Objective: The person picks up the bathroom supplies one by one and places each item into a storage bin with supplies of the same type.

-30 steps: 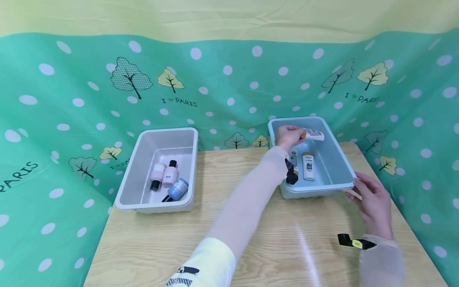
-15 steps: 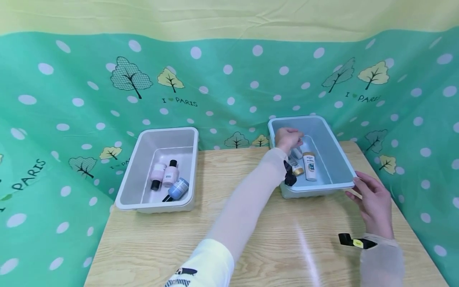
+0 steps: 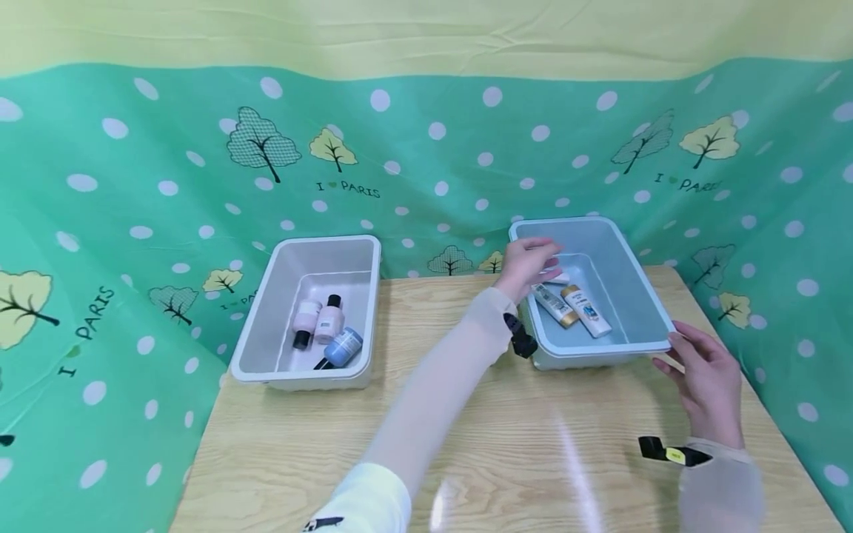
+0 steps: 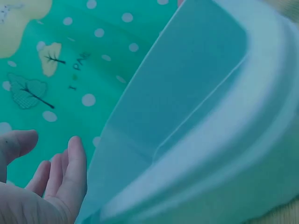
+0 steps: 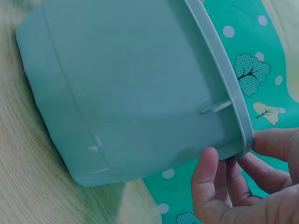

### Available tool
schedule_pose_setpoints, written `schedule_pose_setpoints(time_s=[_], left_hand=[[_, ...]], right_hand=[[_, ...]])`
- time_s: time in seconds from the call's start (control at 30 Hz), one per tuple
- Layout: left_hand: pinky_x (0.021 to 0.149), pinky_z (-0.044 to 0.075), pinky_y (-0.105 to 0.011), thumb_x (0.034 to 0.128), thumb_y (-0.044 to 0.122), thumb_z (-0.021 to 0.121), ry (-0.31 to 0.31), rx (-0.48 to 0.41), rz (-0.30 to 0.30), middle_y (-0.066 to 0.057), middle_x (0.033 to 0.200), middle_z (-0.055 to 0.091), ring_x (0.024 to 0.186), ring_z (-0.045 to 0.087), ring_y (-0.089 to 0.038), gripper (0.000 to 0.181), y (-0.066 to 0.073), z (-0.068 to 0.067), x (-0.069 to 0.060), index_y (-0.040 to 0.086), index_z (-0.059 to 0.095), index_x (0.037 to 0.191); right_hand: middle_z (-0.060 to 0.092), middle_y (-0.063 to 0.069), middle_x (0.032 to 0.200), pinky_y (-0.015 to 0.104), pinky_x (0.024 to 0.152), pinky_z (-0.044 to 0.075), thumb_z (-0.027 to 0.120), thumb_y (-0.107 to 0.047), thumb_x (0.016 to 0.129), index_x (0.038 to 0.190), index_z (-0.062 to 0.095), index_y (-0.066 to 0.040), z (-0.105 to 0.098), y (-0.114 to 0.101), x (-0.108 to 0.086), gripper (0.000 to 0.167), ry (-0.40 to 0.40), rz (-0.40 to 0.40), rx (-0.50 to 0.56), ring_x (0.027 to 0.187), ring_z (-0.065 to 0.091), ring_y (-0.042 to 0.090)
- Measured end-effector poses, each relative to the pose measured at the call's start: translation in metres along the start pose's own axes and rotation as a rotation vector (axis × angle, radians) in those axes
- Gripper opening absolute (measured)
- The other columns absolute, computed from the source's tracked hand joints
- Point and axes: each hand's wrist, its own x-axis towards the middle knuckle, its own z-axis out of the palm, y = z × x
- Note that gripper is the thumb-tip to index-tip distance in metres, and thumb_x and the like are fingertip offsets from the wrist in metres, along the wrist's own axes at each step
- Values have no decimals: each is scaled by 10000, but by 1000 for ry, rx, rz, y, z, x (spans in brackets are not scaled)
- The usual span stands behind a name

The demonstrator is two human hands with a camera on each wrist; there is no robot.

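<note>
My left hand [image 3: 529,265] is over the left rim of the light blue bin [image 3: 633,296], fingers loosely bent. In the left wrist view the left hand [image 4: 51,186] holds nothing, its thumb apart from the fingers. Inside the bin lie a white bottle [image 3: 586,311] and a greyish bottle [image 3: 554,305], both with gold caps. Another white item [image 3: 561,279] shows only partly below my left hand. My right hand [image 3: 709,377] grips the bin's near right corner. In the right wrist view its thumb and fingers pinch the rim [image 5: 247,135].
A grey-white bin [image 3: 303,379] stands on the left of the wooden table [image 3: 320,459]. Two pink bottles [image 3: 329,323] and a blue bottle [image 3: 343,347], with black caps, lie in it. A green dotted curtain [image 3: 413,163] hangs behind and at both sides.
My left hand lowered a white bottle into the blue bin, let it go and drew slightly left. The bottles there now lie more slanted. My right hand keeps its grip; the head view shifted slightly.
</note>
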Motion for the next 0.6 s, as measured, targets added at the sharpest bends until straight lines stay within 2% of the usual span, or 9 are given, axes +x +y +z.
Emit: schedule_pose_setpoints(time_s=[0.23, 0.37, 0.43, 0.53, 0.6], left_hand=[[792, 595, -346, 879, 59, 764, -46, -42, 26, -75, 1016, 684, 1019, 671, -311, 215, 1, -35, -20, 73, 717, 1089], [810, 591, -355, 874, 71, 773, -69, -47, 9, -94, 1046, 690, 1084, 646, -357, 320, -6, -54, -39, 32, 686, 1180], [829, 585, -363, 880, 80, 770, -91, -44, -4, -99, 1074, 688, 1083, 649, -341, 347, -10, -63, -50, 29, 672, 1209], [845, 580, -374, 886, 85, 765, -102, -51, -19, -117, 1109, 685, 1063, 660, -306, 331, -16, -78, -66, 46, 675, 1203], [853, 578, -379, 896, 84, 757, -109, -56, -24, -128, 1131, 681, 1059, 661, -291, 312, -20, -88, -77, 53, 674, 1195]], right_hand=[[560, -24, 1193, 241, 678, 591, 746, -200, 915, 1350, 636, -93, 1, 0, 3, 461, 9, -11, -23, 948, 630, 139], [575, -33, 1176, 200, 684, 576, 721, -216, 936, 1366, 620, -93, -3, -2, 1, 459, 38, -31, -73, 936, 625, 110], [579, -41, 1162, 182, 675, 569, 720, -216, 936, 1361, 624, -90, -6, -4, 0, 454, 65, -45, -100, 911, 631, 93], [584, -54, 1146, 161, 665, 560, 730, -201, 931, 1340, 640, -81, -10, -7, -3, 436, 109, -72, -145, 895, 625, 81], [585, -75, 1140, 136, 652, 546, 729, -213, 934, 1326, 653, -86, -11, -9, -6, 420, 148, -91, -222, 898, 613, 72]])
